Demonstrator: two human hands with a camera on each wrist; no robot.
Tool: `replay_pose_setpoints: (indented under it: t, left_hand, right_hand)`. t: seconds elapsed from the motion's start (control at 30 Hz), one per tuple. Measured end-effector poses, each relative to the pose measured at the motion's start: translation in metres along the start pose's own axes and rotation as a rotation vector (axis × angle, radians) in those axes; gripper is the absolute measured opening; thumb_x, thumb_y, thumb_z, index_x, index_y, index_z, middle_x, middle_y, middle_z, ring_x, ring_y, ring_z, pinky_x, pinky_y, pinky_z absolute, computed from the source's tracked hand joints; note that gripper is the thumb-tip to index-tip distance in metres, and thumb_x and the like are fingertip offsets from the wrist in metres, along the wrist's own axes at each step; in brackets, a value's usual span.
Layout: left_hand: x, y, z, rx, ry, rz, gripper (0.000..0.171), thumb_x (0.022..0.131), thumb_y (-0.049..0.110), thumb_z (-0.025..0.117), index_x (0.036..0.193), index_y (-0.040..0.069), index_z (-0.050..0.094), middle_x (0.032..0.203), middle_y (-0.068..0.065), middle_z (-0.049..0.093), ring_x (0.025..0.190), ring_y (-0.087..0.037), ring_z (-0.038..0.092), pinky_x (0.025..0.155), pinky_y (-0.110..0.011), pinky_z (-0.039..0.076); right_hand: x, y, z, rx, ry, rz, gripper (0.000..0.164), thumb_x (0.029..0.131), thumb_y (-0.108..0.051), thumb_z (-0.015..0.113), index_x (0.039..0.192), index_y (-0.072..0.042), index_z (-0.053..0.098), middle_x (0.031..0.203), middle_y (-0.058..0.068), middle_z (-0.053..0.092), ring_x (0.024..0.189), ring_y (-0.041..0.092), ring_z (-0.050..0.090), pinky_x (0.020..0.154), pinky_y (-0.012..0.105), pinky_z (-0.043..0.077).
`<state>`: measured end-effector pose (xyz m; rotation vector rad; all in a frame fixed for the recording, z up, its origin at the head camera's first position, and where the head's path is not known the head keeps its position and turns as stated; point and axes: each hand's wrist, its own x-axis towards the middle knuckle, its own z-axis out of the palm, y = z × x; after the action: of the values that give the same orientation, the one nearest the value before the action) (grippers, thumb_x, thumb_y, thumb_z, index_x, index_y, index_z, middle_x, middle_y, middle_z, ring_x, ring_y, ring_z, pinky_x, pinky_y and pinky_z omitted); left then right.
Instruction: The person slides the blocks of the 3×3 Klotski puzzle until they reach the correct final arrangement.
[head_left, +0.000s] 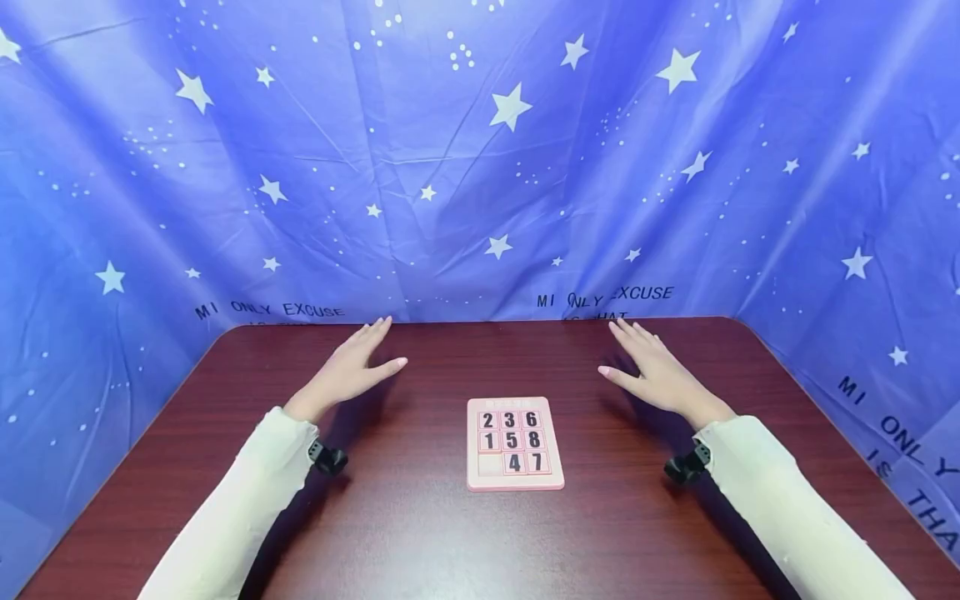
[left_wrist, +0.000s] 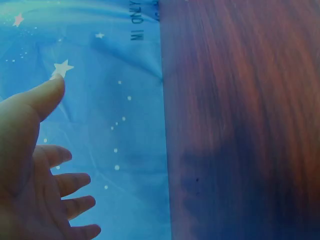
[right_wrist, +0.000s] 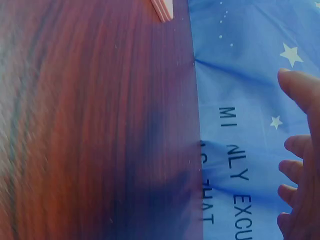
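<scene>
A pink sliding number puzzle [head_left: 515, 483] lies flat on the table between the two hands. Its rows read 2 3 6, then 1 5 8, then a blank slot followed by 4 and 7. To the puzzle's left, the left hand [head_left: 351, 367] is held over the table with fingers extended and thumb spread, holding nothing. The right hand [head_left: 660, 375] mirrors it on the other side, fingers also extended, touching no object. Only a corner of the puzzle [right_wrist: 164, 9] shows at the top of the right wrist view; the left wrist view does not include it.
The dark red wooden table [head_left: 420, 533] has rounded far corners. Behind it and along both sides hangs a blue curtain [head_left: 450, 167] with white stars and black lettering. A black wrist device [head_left: 327, 457] sits on the left wrist, another wrist device [head_left: 687, 463] on the right.
</scene>
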<state>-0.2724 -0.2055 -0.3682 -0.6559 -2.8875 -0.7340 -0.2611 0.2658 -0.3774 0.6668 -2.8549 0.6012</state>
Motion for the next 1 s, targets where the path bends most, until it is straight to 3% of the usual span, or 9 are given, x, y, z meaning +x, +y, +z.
replay_pose_setpoints:
  t: [0.4, 0.63, 1.0]
  left_hand:
    - [-0.011, 0.013, 0.017, -0.202, -0.035, -0.028, 0.087, 0.086, 0.042, 0.065, 0.15, 0.005, 0.018, 0.155, -0.016, 0.021, 0.141, -0.034, 0.018, 0.114, -0.052, 0.018]
    - [-0.017, 0.028, 0.028, -0.306, -0.057, -0.002, 0.093, 0.082, 0.037, 0.072, 0.151, 0.01, 0.016, 0.155, -0.012, 0.02, 0.141, -0.031, 0.019, 0.113, -0.051, 0.02]
    - [-0.032, 0.049, 0.054, -0.466, -0.167, -0.01, 0.102, 0.077, 0.035, 0.077, 0.152, 0.013, 0.012, 0.157, -0.007, 0.016, 0.142, -0.024, 0.018, 0.114, -0.046, 0.019]
  right_hand:
    - [-0.002, -0.018, 0.012, 0.183, -0.043, -0.023, 0.08, 0.089, -0.036, 0.063, 0.149, -0.003, 0.022, 0.154, 0.022, 0.018, 0.141, 0.04, 0.012, 0.11, 0.06, 0.014]
    - [-0.002, -0.033, 0.016, 0.241, -0.058, -0.037, 0.08, 0.088, -0.035, 0.064, 0.149, -0.005, 0.023, 0.154, 0.02, 0.02, 0.141, 0.038, 0.016, 0.111, 0.059, 0.017]
    - [-0.009, -0.044, 0.031, 0.349, -0.097, -0.034, 0.078, 0.088, -0.035, 0.065, 0.149, -0.007, 0.025, 0.154, 0.016, 0.023, 0.141, 0.035, 0.02, 0.111, 0.056, 0.02]
